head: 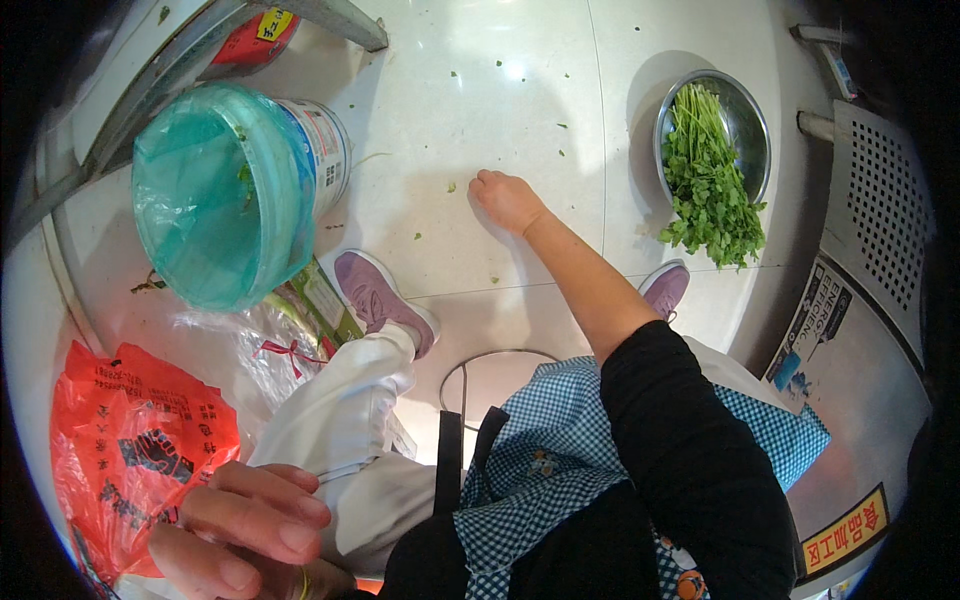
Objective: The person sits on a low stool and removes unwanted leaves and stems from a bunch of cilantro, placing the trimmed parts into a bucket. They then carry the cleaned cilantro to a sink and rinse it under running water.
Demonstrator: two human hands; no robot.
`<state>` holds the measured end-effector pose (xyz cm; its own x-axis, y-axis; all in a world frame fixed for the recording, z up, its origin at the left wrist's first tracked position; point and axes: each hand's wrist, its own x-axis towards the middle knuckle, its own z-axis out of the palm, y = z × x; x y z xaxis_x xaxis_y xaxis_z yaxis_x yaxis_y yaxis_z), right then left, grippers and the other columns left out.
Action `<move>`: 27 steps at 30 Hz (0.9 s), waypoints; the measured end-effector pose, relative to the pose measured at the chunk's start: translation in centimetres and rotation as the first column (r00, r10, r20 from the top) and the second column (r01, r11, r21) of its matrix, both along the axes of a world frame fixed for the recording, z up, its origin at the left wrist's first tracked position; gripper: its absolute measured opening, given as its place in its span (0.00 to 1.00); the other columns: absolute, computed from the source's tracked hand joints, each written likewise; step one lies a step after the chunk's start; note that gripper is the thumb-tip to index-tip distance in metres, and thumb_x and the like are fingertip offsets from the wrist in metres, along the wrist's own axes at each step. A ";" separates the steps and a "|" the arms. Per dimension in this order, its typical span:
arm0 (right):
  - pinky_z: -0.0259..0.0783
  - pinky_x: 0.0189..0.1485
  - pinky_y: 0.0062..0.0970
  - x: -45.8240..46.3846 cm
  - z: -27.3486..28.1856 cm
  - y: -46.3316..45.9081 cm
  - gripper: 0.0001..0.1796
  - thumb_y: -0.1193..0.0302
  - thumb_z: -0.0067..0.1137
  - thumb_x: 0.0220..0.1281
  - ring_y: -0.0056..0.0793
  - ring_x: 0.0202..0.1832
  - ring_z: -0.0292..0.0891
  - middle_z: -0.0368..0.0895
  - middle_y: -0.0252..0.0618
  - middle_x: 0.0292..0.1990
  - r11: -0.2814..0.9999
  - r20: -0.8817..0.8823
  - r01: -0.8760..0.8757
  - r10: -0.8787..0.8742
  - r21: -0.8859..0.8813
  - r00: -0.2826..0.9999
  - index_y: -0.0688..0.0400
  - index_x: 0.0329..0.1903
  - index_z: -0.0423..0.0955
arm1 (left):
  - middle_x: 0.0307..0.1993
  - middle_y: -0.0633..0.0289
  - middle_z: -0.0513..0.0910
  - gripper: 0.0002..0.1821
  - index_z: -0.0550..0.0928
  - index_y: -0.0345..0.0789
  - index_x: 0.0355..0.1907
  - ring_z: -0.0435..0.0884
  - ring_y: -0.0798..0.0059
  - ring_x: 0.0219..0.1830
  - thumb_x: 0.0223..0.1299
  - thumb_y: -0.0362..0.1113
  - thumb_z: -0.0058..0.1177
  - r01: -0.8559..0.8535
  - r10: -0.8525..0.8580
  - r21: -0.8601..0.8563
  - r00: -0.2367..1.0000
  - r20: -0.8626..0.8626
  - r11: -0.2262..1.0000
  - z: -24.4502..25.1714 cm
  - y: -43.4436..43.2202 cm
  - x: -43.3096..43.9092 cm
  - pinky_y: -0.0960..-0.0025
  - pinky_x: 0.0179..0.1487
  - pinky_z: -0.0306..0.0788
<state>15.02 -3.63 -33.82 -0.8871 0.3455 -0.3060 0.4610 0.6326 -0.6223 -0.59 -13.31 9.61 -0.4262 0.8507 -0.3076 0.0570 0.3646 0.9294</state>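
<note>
My right hand (507, 200) reaches down over the pale tiled floor (495, 105), its fingers curled closed. No object shows in it, though its fingertips are partly hidden. A small green leaf scrap (451, 187) lies just left of it, among several other scraps. Close to the camera at the lower left, my left hand (247, 532) is raised with bent fingers slightly apart and nothing visible in them. To the right, a steel bowl (754, 139) holds a bunch of leafy green herbs (712, 180), whose leaves hang over the rim.
A bucket (330, 150) lined with a green plastic bag (199, 225) stands at left. Below it are a clear plastic bag (262, 345) and a red plastic bag (142, 450). A metal table leg (337, 19) is at upper left. Steel equipment (862, 360) borders the right side.
</note>
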 end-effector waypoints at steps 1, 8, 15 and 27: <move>0.71 0.37 0.36 -0.1 0.0 0.1 0.04 0.75 0.46 0.54 0.42 0.35 0.73 0.72 0.43 0.33 1.000 -0.007 0.005 -0.005 -0.003 1.000 0.59 0.32 0.69 | 0.32 0.63 0.68 0.29 0.64 0.42 0.42 0.68 0.69 0.33 0.47 0.56 0.61 -0.003 0.003 0.001 1.000 0.006 1.000 0.0 0.0 0.0 0.60 0.40 0.67; 0.72 0.37 0.36 -2.9 0.3 -0.6 0.04 0.75 0.44 0.54 0.43 0.36 0.74 0.73 0.44 0.33 0.983 -0.068 0.136 -0.145 -0.128 0.987 0.60 0.32 0.69 | 0.32 0.65 0.68 0.30 0.65 0.42 0.43 0.68 0.69 0.34 0.46 0.56 0.61 0.022 -0.022 0.015 0.998 0.056 1.000 0.0 -0.1 -0.3 0.60 0.41 0.67; 0.72 0.38 0.33 -4.4 -0.3 -0.4 0.07 0.74 0.46 0.53 0.42 0.36 0.74 0.75 0.42 0.35 0.996 0.064 -0.090 0.090 0.002 0.994 0.58 0.36 0.71 | 0.32 0.65 0.68 0.29 0.65 0.41 0.43 0.69 0.69 0.33 0.47 0.56 0.61 -0.033 0.031 0.036 0.998 0.063 0.999 0.0 0.0 0.0 0.61 0.41 0.68; 0.68 0.34 0.30 -16.8 19.8 -0.8 0.06 0.73 0.56 0.48 0.31 0.32 0.70 0.71 0.37 0.28 0.898 -0.838 0.116 -0.438 -0.424 0.327 0.57 0.32 0.71 | 0.29 0.54 0.79 0.16 0.78 0.31 0.34 0.77 0.59 0.33 0.45 0.41 0.53 0.463 -0.577 -0.377 0.762 -0.294 0.803 -0.5 2.1 0.9 0.51 0.49 0.65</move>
